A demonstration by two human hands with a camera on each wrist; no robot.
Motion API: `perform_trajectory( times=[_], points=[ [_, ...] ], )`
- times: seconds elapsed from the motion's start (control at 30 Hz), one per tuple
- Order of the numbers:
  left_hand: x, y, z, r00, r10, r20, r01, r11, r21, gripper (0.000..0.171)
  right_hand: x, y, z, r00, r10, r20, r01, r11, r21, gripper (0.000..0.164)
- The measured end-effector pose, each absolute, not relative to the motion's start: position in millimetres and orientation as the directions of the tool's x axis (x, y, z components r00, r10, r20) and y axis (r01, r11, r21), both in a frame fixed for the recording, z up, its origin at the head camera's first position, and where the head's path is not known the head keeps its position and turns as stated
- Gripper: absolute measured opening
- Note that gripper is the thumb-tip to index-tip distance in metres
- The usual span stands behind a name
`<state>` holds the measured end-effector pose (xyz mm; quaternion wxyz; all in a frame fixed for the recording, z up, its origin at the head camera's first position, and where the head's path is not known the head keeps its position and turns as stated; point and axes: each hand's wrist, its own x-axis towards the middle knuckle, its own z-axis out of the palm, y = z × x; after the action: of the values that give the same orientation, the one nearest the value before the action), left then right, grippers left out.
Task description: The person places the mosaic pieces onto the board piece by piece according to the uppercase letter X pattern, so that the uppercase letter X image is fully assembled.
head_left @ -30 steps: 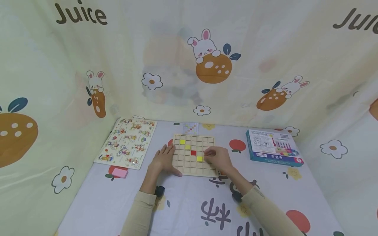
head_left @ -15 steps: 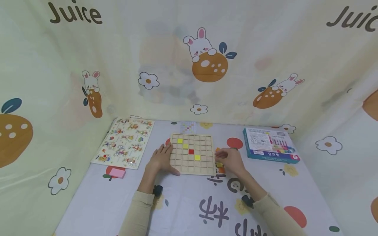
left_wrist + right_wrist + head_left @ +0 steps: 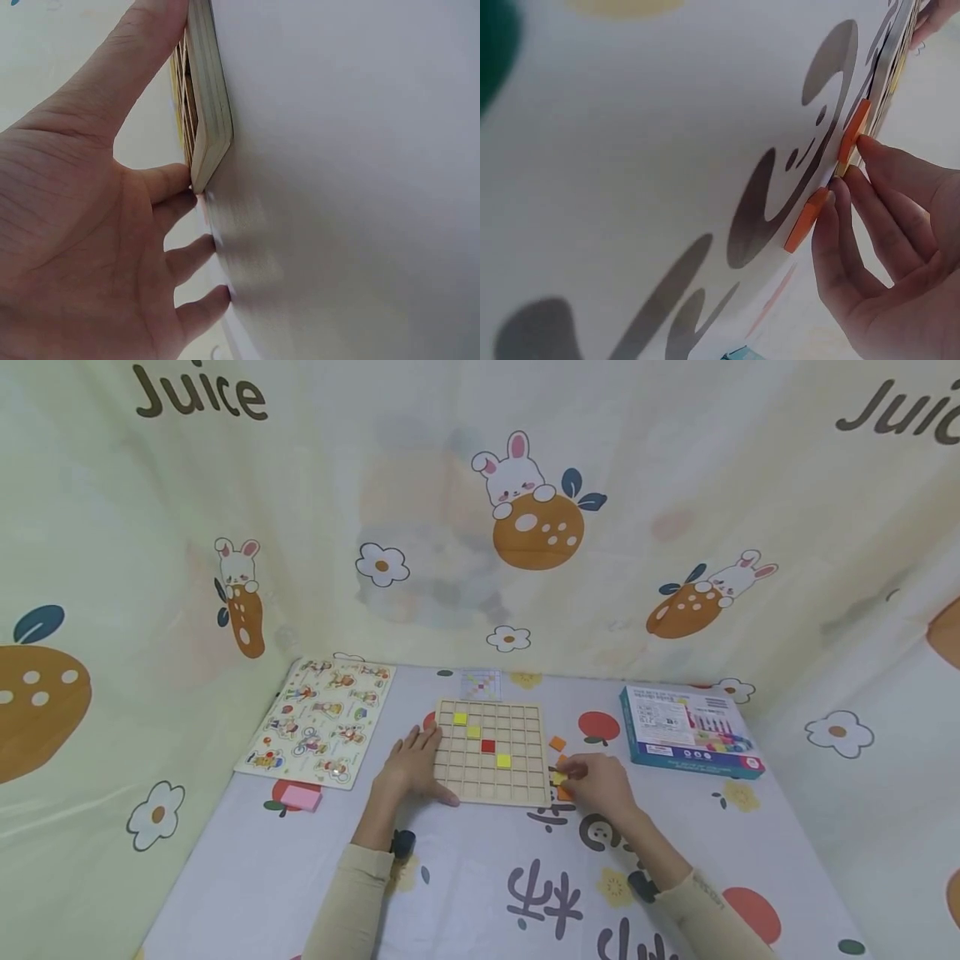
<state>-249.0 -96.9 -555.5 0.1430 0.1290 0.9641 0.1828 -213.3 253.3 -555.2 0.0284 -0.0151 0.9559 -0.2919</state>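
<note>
A square wooden grid board (image 3: 465,777) lies mid-table. Three yellow tiles and a red tile (image 3: 488,747) sit in its cells on a diagonal. My left hand (image 3: 408,768) rests at the board's left edge, thumb and fingers spread, touching the board's corner (image 3: 214,142) in the left wrist view. Just right of the board, my right hand (image 3: 603,783) pinches a yellow tile (image 3: 558,778) among loose orange tiles (image 3: 557,743). In the right wrist view, the fingertips meet at that tile, between two orange tiles (image 3: 806,221); it is mostly hidden.
Behind the board lies a small pattern card (image 3: 481,685). A picture puzzle board (image 3: 318,722) is at the left, with a pink block (image 3: 301,797) in front of it. A teal-edged box (image 3: 690,731) lies at the right. Printed curtains (image 3: 435,527) hang around the table.
My right hand has left the yellow tile on the board, moved right and come down to the loose tiles, where it takes a yellow one. The left hand stays at the board's edge.
</note>
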Motion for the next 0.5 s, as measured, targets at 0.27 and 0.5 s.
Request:
perform_trajectory(
  times=[0.27, 0.5],
  points=[
    [-248.0, -97.3, -554.2, -0.927, 0.296, -0.230, 0.189, 0.900, 0.393, 0.141, -218.1, 252.3, -557.2, -0.999, -0.033, -0.035, -0.006, 0.805, -0.593, 0.025],
    [-246.5, -97.4, -552.3, -0.927, 0.301, -0.222, 0.195, 0.895, 0.401, 0.140, -222.0, 257.1, -552.5, -0.998, -0.055, -0.043, -0.012, 0.746, -0.666, 0.023]
  ],
)
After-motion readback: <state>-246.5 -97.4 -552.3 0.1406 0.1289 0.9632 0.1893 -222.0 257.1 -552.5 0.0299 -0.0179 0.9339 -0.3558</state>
